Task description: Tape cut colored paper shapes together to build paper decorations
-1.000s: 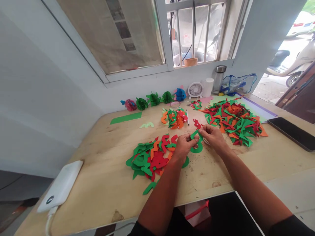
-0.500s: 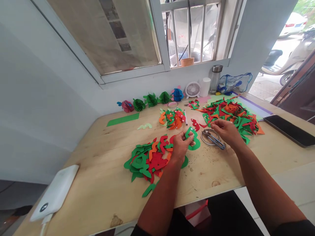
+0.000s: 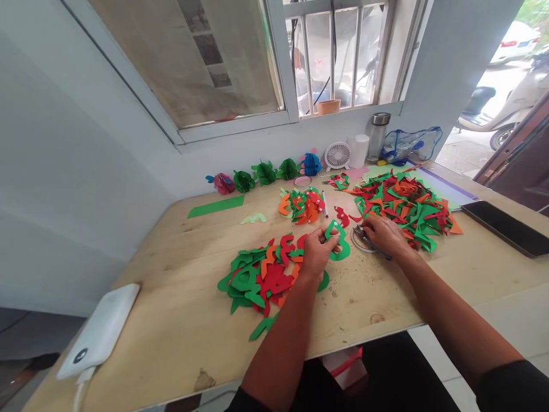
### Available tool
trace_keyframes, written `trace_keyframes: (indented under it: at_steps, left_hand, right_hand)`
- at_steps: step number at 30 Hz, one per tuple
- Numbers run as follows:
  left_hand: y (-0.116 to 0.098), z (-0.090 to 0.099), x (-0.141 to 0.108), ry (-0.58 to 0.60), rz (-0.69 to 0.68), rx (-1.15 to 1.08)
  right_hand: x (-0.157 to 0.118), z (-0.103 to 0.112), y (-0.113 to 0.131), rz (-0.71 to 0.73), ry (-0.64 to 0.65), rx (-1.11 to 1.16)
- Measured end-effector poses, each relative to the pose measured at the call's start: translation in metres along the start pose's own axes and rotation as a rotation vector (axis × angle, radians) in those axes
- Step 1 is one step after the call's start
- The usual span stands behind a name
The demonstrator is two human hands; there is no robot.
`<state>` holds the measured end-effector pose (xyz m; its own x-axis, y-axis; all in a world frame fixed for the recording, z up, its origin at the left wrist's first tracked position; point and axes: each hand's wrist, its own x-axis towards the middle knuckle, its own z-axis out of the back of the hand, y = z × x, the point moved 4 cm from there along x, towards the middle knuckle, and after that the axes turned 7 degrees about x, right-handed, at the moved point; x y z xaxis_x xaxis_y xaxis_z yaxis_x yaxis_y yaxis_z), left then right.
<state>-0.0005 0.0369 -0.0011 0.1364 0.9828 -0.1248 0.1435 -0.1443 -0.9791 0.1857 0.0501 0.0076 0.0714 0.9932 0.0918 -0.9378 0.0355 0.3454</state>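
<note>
My left hand pinches a green curved paper cutout that has a small white patch near its top. My right hand is closed over the grey snips, which lie on a round ring; the hand covers much of the tool. Left of my left hand spreads a pile of green, red and orange cutouts, partly behind my forearm. A smaller pile of cutouts and a red cutout lie beyond my hands.
A heap of paper scraps and a black phone are at the right. Along the wall stand paper ornaments, a small fan and a bottle. A white power bank lies at the left.
My right hand has come down and left from beside the scrap heap onto the snips and closed there. My left hand still holds the green cutout in nearly the same place.
</note>
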Motion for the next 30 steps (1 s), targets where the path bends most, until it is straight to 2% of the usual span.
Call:
trace_keyframes:
  at_steps: [4, 10, 17, 22, 26, 30]
  left_hand:
    - [-0.0009, 0.0001, -0.0012, -0.008, 0.003, -0.017]
    - [-0.0007, 0.0003, -0.0015, -0.013, -0.006, -0.010]
    - [-0.0017, 0.0009, -0.0005, -0.048, -0.002, -0.005]
    - [-0.0028, 0.0022, -0.0006, -0.065, -0.029, -0.023]
    - [-0.0025, 0.0024, -0.0008, -0.064, -0.044, -0.036]
    - [-0.0005, 0.0029, 0.0018, -0.083, -0.069, -0.025]
  right_hand:
    - [0.0019, -0.0029, 0.0000, -0.014, 0.016, 0.036]
    - [-0.0001, -0.0016, 0.0011, -0.050, -0.049, 0.033]
    - [-0.0036, -0.0025, 0.0036, 0.061, -0.116, 0.029]
    - [-0.0051, -0.0034, 0.0057, 0.088, -0.118, -0.044]
    - [-0.0058, -0.0015, 0.0061, 0.030, -0.148, -0.043]
    - [-0.0062, 0.0026, 0.0038, -0.028, -0.226, 0.094]
